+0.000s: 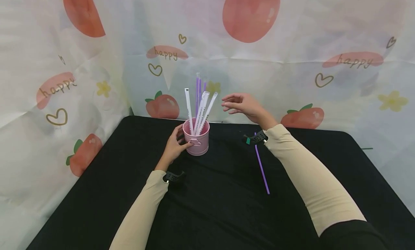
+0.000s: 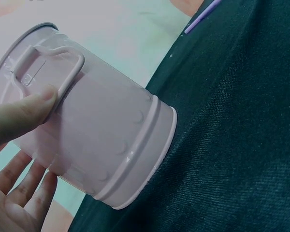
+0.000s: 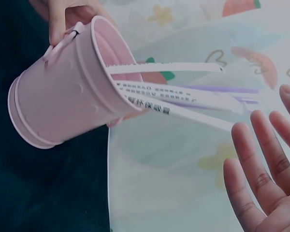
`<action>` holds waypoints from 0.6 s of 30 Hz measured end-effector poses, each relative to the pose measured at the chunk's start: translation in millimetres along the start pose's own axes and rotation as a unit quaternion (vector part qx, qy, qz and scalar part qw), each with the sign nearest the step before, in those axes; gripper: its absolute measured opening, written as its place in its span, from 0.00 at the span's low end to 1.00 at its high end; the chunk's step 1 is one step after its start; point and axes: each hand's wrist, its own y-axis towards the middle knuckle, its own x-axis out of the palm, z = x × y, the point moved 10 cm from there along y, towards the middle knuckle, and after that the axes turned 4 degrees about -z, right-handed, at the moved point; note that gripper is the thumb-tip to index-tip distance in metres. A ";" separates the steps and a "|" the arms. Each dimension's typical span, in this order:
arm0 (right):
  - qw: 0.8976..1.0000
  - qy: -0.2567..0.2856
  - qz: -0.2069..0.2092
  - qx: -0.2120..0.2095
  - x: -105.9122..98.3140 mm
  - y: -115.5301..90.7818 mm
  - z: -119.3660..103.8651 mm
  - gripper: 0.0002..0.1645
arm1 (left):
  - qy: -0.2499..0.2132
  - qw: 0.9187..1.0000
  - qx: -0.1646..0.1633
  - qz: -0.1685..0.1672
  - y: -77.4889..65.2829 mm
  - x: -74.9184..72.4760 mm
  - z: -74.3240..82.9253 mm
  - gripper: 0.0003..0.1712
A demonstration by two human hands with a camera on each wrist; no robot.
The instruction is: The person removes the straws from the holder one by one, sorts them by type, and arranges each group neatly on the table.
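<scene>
A pink metal bucket (image 1: 201,146) stands upright on the black cloth, with white paper-wrapped straws (image 1: 201,107) and purple straws (image 1: 197,95) leaning inside it. My left hand (image 1: 173,147) holds the bucket from its left side. In the left wrist view the thumb presses near the small side handle (image 2: 73,72), while the other fingers reach round the far wall. My right hand (image 1: 244,105) hovers to the right of the straw tops, fingers apart and holding nothing. A loose purple straw (image 1: 262,169) lies on the cloth below the right wrist, partly hidden by the wrist strap.
Black cloth (image 1: 220,210) covers the table. Behind it and to the left hangs a pale backdrop (image 1: 285,23) printed with fruit, hearts and lettering. Each wrist wears a dark strap, the right one (image 1: 257,137) hanging just over the loose straw.
</scene>
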 end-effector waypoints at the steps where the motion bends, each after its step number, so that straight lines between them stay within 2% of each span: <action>1: 1.000 0.002 0.000 0.000 1.8 1.7 -0.2 0.23 | 0.001 1.000 0.000 0.000 0.0 0.1 0.0 0.45; 18: 1.000 0.015 -0.014 -0.007 29.4 28.2 11.9 0.23 | -0.004 1.000 0.014 0.001 0.2 -0.3 2.2 0.46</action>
